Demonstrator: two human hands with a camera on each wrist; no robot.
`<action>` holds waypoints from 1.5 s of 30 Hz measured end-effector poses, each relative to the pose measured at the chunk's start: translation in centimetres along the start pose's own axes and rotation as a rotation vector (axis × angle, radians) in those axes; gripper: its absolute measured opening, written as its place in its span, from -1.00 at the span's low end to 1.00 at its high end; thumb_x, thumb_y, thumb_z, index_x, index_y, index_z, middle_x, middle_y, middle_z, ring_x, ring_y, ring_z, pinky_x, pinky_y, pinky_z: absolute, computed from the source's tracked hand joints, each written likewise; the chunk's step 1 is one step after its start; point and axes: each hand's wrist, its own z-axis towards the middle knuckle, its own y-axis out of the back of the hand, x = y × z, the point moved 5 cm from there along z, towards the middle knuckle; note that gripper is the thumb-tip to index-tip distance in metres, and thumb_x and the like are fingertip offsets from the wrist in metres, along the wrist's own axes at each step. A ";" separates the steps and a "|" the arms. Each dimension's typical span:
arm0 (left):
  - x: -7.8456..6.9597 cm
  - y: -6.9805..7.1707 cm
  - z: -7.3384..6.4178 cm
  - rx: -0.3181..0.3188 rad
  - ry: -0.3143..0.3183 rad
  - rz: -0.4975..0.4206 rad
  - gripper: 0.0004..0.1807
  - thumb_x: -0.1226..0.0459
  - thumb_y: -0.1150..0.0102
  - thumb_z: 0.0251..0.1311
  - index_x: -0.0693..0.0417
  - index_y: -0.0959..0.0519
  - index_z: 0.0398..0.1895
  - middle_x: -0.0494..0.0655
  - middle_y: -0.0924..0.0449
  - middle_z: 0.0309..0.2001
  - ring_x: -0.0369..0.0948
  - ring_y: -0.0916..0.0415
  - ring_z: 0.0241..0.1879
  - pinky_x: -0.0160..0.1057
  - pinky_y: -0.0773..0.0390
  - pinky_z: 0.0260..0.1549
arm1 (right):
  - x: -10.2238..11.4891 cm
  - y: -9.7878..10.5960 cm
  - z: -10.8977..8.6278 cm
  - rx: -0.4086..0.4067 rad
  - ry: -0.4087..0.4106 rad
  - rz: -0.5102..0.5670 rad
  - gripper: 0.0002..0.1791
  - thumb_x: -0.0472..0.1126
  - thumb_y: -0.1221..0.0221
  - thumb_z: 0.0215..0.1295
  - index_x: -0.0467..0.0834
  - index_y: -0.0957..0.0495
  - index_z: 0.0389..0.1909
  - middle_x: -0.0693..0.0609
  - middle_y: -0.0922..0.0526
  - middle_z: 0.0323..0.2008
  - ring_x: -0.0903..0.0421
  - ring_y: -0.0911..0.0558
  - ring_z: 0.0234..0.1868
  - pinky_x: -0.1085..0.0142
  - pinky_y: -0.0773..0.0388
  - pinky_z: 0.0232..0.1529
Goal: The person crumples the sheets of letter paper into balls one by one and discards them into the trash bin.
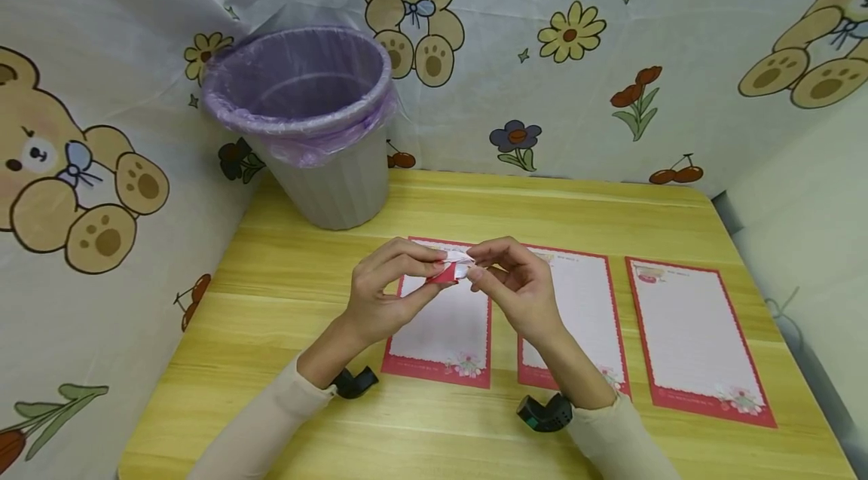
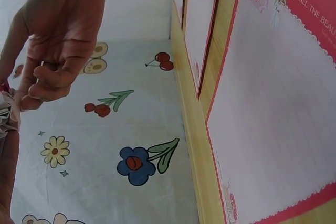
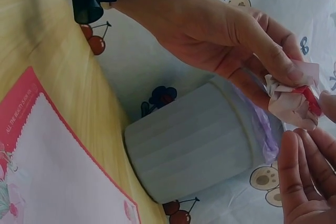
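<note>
Left hand [image 1: 383, 290] pinching the crumpled red-and-white paper [image 1: 449, 270], right hand [image 1: 525, 293] nipping its other side with thumb and fingertips! It's up above the leftmost red-bordered sheet [image 1: 444, 329], two matching sheets [image 1: 698, 337] alongside on the wood-grain surface [image 1: 264, 329], purple-lined wastebasket [image 1: 335, 190] behind.

Apparently a booth, bear-print sheeting [image 1: 515, 96] around

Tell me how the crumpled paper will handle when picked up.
The crumpled paper is likely light, being small and thin-sheeted. Its loose folds will probably squash easily, and its angular, uneven shape suggests it would hardly roll.
</note>
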 end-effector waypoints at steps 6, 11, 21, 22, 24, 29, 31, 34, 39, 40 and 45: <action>0.0 0.5 -0.1 -0.005 0.026 0.009 -0.85 0.40 -0.58 0.19 0.22 -0.74 -0.25 0.16 -0.79 -0.12 -0.04 -0.77 -0.09 -0.34 -0.77 0.04 | 0.0 0.2 0.3 -0.017 0.024 -0.025 -0.76 -0.49 -0.28 0.43 -0.44 -0.60 0.06 0.14 -0.75 -0.05 0.16 -0.75 -0.14 0.36 -0.82 -0.13; 0.2 1.1 -0.1 -0.009 0.043 0.018 -0.84 0.36 -0.57 0.22 0.22 -0.73 -0.25 0.15 -0.77 -0.12 -0.04 -0.76 -0.08 -0.34 -0.78 0.06 | -0.1 0.4 0.5 -0.048 0.044 -0.032 -0.79 -0.50 -0.27 0.43 -0.44 -0.61 0.03 0.12 -0.77 -0.07 0.12 -0.76 -0.12 0.36 -0.81 -0.12; 0.5 2.9 0.0 -0.051 0.049 0.031 -0.81 0.37 -0.60 0.16 0.25 -0.76 -0.23 0.19 -0.80 -0.14 -0.02 -0.81 -0.10 -0.34 -0.78 0.04 | -0.9 0.7 1.0 -0.064 0.044 -0.024 -0.78 -0.51 -0.28 0.41 -0.43 -0.61 0.03 0.09 -0.76 -0.06 0.16 -0.75 -0.13 0.37 -0.81 -0.07; 0.5 3.0 0.0 -0.053 0.050 0.038 -0.81 0.37 -0.61 0.15 0.25 -0.77 -0.24 0.18 -0.80 -0.14 -0.02 -0.81 -0.10 -0.34 -0.78 0.04 | -0.9 0.8 1.0 -0.064 0.045 -0.025 -0.78 -0.51 -0.29 0.41 -0.42 -0.62 0.03 0.08 -0.76 -0.05 0.15 -0.75 -0.11 0.38 -0.80 -0.06; 0.6 3.2 -0.1 -0.054 0.054 0.046 -0.80 0.38 -0.62 0.13 0.25 -0.77 -0.24 0.19 -0.80 -0.14 -0.02 -0.81 -0.10 -0.34 -0.78 0.03 | -0.8 0.9 1.1 -0.064 0.051 -0.027 -0.75 -0.51 -0.29 0.40 -0.41 -0.62 0.06 0.05 -0.76 -0.01 0.11 -0.76 -0.05 0.38 -0.80 -0.02; 0.8 3.5 -0.4 -0.051 0.078 0.073 -0.80 0.32 -0.61 0.18 0.24 -0.77 -0.23 0.19 -0.80 -0.13 -0.03 -0.80 -0.08 -0.38 -0.76 0.06 | -0.9 1.1 1.2 -0.049 0.046 -0.030 -0.66 -0.49 -0.30 0.42 -0.34 -0.63 0.18 0.00 -0.76 0.12 -0.01 -0.76 0.07 0.35 -0.79 0.10; 0.9 3.7 -0.6 -0.052 0.086 0.078 -0.80 0.30 -0.60 0.20 0.24 -0.77 -0.23 0.19 -0.80 -0.13 -0.04 -0.79 -0.07 -0.39 -0.75 0.07 | -1.0 1.0 1.3 -0.041 0.040 -0.031 -0.63 -0.49 -0.30 0.42 -0.32 -0.63 0.21 0.00 -0.76 0.16 -0.04 -0.76 0.09 0.33 -0.79 0.12; 1.0 4.0 -0.8 -0.051 0.094 0.075 -0.80 0.30 -0.58 0.22 0.24 -0.77 -0.22 0.20 -0.79 -0.12 -0.06 -0.79 -0.06 -0.41 -0.74 0.08 | -1.2 0.9 1.4 -0.035 0.035 -0.041 -0.60 -0.50 -0.29 0.41 -0.30 -0.63 0.24 -0.04 -0.75 0.19 -0.10 -0.75 0.10 0.31 -0.79 0.15; 1.0 4.6 -0.9 -0.057 0.098 0.087 -0.79 0.37 -0.62 0.14 0.25 -0.78 -0.20 0.18 -0.80 -0.12 -0.04 -0.79 -0.07 -0.41 -0.74 0.07 | -1.4 0.7 1.6 -0.038 0.028 -0.057 -0.57 -0.48 -0.30 0.42 -0.27 -0.63 0.28 -0.23 -0.70 0.24 -0.25 -0.72 0.14 0.29 -0.78 0.17; 1.0 4.7 -0.9 -0.061 0.099 0.093 -0.78 0.40 -0.63 0.11 0.25 -0.78 -0.21 0.18 -0.80 -0.12 -0.03 -0.79 -0.08 -0.41 -0.74 0.08 | -1.4 0.7 1.7 -0.038 0.025 -0.060 -0.57 -0.47 -0.31 0.43 -0.25 -0.63 0.29 -0.25 -0.70 0.25 -0.27 -0.71 0.14 0.29 -0.78 0.18; 1.0 5.5 -0.9 -0.073 0.114 0.126 -0.67 0.54 -0.66 -0.08 0.25 -0.78 -0.20 0.18 -0.80 -0.12 -0.02 -0.79 -0.08 -0.42 -0.74 0.09 | -1.7 0.5 2.0 -0.043 0.010 -0.060 -0.56 -0.45 -0.31 0.44 -0.21 -0.64 0.30 -0.19 -0.69 0.28 -0.34 -0.68 0.17 0.26 -0.78 0.19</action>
